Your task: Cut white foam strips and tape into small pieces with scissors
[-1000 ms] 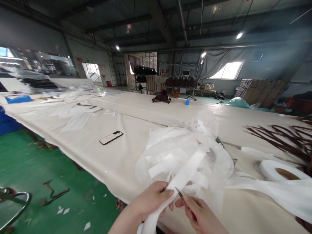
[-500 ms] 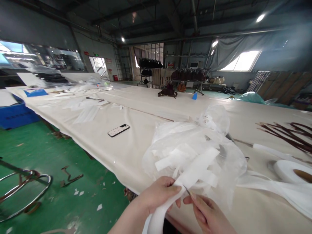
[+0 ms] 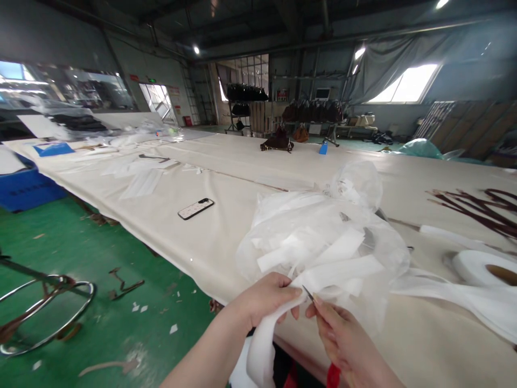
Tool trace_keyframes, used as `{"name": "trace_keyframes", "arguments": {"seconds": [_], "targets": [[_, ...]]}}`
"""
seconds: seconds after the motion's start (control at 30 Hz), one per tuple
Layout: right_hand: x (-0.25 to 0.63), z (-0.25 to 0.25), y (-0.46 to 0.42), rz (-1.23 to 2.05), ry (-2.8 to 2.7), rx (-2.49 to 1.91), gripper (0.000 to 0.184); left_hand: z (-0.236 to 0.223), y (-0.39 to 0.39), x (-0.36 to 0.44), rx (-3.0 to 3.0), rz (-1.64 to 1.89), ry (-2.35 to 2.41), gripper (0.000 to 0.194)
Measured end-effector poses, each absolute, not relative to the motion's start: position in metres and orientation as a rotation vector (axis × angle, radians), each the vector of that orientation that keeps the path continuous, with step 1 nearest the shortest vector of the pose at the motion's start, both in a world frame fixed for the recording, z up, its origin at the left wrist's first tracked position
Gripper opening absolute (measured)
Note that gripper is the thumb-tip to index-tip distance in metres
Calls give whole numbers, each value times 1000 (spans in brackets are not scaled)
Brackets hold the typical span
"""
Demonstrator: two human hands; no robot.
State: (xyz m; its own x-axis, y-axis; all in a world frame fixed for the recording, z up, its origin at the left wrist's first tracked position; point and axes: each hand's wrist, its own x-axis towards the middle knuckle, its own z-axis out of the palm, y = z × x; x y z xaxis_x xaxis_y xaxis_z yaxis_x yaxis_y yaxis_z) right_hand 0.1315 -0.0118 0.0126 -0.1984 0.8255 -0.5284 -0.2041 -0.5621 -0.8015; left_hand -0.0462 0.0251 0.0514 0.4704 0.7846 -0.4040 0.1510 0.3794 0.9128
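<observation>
My left hand pinches a white fabric strip between thumb and fingers, and the strip's long end curls down toward my lap. In my closed right hand are small scissors with a pointed dark blade, the tip right by the strip at my left thumb. Something red shows below the right palm, perhaps the handle. Just beyond both hands, cut white strips lie heaped on a clear plastic bag.
A phone lies on the cream-covered table, left of the bag. On the right are a white roll with loose strip and dark brown straps. A round-based metal stand is on the green floor, beyond the table edge.
A white piece now lies across the near side of the heap, pointing right. The blade has drawn slightly away from the strip, and my view has tipped a little downward.
</observation>
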Motion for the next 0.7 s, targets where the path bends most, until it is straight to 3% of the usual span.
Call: {"name": "trace_keyframes", "arguments": {"seconds": [0.4,0.7], "targets": [[135,19,-21,1770,-752,-1400,63,51,29,-44,927,612,991,42],[131,34,-22,1792,-705,-1424,63,62,24,-43,1114,518,1109,38]]}}
